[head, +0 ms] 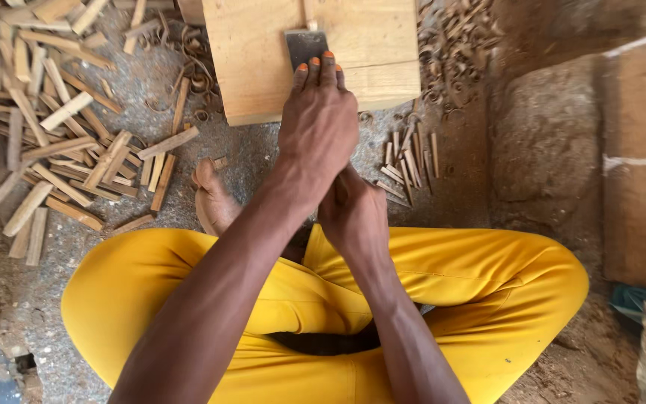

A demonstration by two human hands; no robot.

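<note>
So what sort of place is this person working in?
Most likely a simple woodworking spot on bare ground. A hand presses a metal blade on a wooden block, with cut wood sticks piled to one side and curly shavings scattered about.

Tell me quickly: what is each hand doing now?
Left hand: fingers flat, pressing the metal blade on the wooden block.
Right hand: closed; what it holds cannot be told.

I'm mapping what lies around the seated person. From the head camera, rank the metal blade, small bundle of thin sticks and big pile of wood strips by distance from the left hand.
1. Metal blade, under the left hand's fingertips on the wooden block.
2. Small bundle of thin sticks, to the right.
3. Big pile of wood strips, far left.
</note>
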